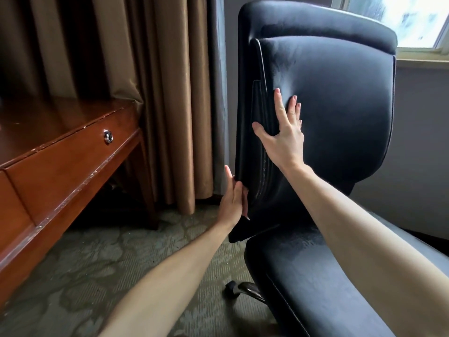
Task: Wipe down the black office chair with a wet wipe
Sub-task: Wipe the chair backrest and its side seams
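1. The right hand lies flat and open against the front of the black office chair. Its fingers are spread and pressed on the left part of the backrest pad, and the thumb reaches out toward the pad's side edge.
2. The left hand is lower down, at the bottom left edge of the backrest. One finger points straight up along that edge and the others bend round it, so this hand grips the chair's side.
3. Both forearms are bare and stretched forward, the right one crossing above the seat.
4. The chair stands just in front of the person, on the right side of the room, with its backrest upright. Dull smeared patches show near the top of the pad and at the rear of the seat.
5. Under the seat, one base leg with its caster rests on the patterned carpet.
6. To the left stands a wooden surface with a drawer and a metal ring pull.
7. Brown curtains hang behind it, down to the floor.
8. A window sits behind the chair, at upper right.
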Demonstrator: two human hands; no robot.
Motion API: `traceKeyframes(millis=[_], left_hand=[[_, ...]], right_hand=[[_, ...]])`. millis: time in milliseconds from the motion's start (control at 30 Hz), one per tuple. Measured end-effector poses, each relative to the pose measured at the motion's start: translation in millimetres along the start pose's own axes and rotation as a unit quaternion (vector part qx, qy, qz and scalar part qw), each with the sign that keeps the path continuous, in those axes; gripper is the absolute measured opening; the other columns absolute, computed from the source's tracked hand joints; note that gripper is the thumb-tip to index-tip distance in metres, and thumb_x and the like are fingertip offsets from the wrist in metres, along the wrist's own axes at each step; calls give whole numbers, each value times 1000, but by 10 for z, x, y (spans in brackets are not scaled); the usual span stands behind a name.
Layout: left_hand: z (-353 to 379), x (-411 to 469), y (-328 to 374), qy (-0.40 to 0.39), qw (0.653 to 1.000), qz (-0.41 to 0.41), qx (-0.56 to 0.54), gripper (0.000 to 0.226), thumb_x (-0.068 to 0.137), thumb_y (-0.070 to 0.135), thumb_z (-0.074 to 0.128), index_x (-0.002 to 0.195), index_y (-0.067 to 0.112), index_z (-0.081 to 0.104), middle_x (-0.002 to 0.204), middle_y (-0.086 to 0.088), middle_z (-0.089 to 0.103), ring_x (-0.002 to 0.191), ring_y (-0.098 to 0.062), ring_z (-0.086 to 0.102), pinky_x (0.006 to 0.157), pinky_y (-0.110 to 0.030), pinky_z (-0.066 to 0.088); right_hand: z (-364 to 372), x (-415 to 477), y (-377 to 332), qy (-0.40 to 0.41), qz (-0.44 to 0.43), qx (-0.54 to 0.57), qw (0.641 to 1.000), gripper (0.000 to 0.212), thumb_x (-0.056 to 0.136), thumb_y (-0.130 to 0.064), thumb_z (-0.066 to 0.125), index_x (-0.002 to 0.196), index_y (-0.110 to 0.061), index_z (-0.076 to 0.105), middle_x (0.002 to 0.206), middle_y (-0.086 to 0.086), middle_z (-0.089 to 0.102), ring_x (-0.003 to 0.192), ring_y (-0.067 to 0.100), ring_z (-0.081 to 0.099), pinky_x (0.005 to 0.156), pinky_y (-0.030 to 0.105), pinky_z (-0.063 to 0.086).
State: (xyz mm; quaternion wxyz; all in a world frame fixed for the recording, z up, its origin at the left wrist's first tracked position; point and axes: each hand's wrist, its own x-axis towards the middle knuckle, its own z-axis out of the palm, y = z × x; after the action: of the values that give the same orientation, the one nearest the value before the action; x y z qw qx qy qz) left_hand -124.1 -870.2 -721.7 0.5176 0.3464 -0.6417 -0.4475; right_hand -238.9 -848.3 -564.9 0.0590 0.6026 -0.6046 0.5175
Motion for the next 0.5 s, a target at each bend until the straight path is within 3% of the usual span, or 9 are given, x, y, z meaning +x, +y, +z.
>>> traceKeyframes(millis=[67, 133, 167, 233, 300, 400, 500], left_hand=[[11, 105, 156, 1, 999, 22, -27, 57, 107, 40, 26, 139, 67, -12, 94, -17, 66, 86, -25, 69, 85, -43, 55], [1, 293, 427, 8, 997, 64, -32, 60, 108, 34, 25, 151, 44, -17, 75, -5, 59, 68, -9, 63, 78, -30, 54], [-18, 398, 573, 11, 996, 83, -31, 60, 108, 33, 24, 153, 38, -16, 70, -2, 54, 64, -10, 61, 80, -31, 53], [-59, 557, 816, -7, 993, 111, -40, 60, 108, 36, 23, 153, 36, -17, 66, -2, 50, 64, -20, 59, 87, -40, 52], [-82, 611, 878, -22, 992, 123, -34, 60, 108, 35, 22, 153, 31, -19, 59, 9, 50, 64, -9, 57, 92, -30, 52], [-71, 558, 816, -9, 992, 129, -8, 58, 109, 30, 22, 155, 24, -13, 67, 15, 51, 68, 5, 57, 81, -9, 44], [-43, 477, 624, 2, 994, 109, 16, 54, 108, 32, 23, 158, 21, 3, 89, 19, 57, 84, 17, 57, 81, -4, 39]], right_hand=[[1, -3, 4, 0, -3, -3, 1000, 82, 92, -43, 63, 155, -40, 12, 166, 10, 0, 153, 23, -7, 122, 45, 4], [4, -4, 13, 2, -5, -2, 1000, 82, 92, -42, 64, 156, -40, 13, 166, 10, 1, 153, 23, -7, 122, 45, 3], [3, -4, 17, 2, -5, 1, 1000, 82, 92, -43, 64, 155, -40, 13, 166, 10, 1, 153, 23, -7, 123, 45, 4], [-1, -1, 22, 3, -5, 2, 1000, 82, 91, -43, 64, 155, -40, 13, 166, 10, 1, 153, 22, -7, 123, 45, 4], [-7, 3, 29, 2, -4, -3, 1000, 81, 91, -44, 63, 155, -40, 13, 166, 9, 2, 153, 22, -6, 124, 45, 6], [14, -8, 34, 5, -7, 3, 1000, 81, 91, -43, 63, 155, -40, 14, 166, 9, 3, 153, 22, -6, 123, 44, 4], [39, 1, 51, 11, -8, 5, 1000, 80, 92, -42, 63, 155, -40, 14, 166, 9, 3, 153, 21, -6, 123, 42, 3]])
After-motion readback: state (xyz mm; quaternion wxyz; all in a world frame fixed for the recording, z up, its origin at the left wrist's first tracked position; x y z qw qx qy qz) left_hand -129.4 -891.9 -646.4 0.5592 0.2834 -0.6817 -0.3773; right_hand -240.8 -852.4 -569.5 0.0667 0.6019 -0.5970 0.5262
